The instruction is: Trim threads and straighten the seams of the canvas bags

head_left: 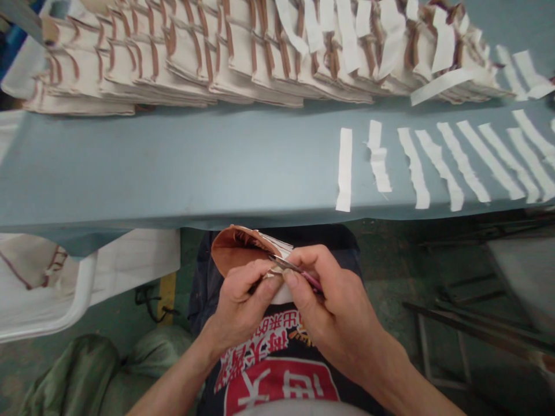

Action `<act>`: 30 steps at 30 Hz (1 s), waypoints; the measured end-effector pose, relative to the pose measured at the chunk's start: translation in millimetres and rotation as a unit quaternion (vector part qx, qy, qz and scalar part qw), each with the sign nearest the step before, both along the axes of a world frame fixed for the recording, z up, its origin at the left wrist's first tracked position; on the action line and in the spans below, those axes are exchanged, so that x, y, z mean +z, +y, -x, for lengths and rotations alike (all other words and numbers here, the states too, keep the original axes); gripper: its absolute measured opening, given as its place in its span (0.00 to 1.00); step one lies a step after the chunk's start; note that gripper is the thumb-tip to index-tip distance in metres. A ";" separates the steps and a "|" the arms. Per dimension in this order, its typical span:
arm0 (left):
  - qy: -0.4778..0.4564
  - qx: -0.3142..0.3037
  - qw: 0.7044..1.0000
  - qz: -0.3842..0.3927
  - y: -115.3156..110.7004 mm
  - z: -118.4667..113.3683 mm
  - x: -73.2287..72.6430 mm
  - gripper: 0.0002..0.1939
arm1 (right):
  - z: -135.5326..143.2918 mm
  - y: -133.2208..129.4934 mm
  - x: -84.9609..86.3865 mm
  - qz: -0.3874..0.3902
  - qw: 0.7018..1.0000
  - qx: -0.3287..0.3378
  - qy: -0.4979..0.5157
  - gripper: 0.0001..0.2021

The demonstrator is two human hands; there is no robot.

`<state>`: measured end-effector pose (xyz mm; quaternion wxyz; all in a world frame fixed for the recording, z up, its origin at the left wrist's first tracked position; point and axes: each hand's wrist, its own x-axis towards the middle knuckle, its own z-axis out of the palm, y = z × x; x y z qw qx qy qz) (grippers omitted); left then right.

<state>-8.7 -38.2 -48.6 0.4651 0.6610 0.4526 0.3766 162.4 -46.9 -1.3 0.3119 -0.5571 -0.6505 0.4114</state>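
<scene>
Over my lap, my left hand [245, 294] pinches the edge of a sewn fabric piece with a rounded brown panel [234, 248] and white cloth parts. My right hand [327, 294] is closed around small scissors with pinkish handles [313, 281]. Their metal blades [282, 263] point left and lie at the fabric edge, close to my left fingertips. My fingers hide much of the edge between the hands, so whether the blades are on a thread or on cloth cannot be made out.
A blue-grey covered table [182, 167] stands ahead. Along its back lie stacked cream fabric pieces with brown trim [243, 58]. White strips [344, 170] lie on the right side. Green sacks [73, 375] and a white curved metal tube [82, 294] are at lower left, a metal frame [442, 346] at right.
</scene>
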 end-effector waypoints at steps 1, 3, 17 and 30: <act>-0.006 0.015 1.000 0.014 -0.2 -0.4 0.8 0.09 | -0.6 0.7 0.6 0.000 1.000 0.003 0.001 0.04; -0.013 0.027 0.999 0.029 0.4 -0.4 3.0 0.09 | -2.0 1.3 1.7 0.004 1.000 0.008 -0.004 0.04; -0.011 0.011 0.999 -0.038 7.0 -0.6 4.0 0.09 | -17.1 -2.3 -0.5 0.018 0.997 0.071 -0.038 0.07; -0.073 0.021 0.986 0.150 4.1 -1.0 12.6 0.11 | -19.3 -1.9 1.6 0.004 0.995 0.068 -0.067 0.07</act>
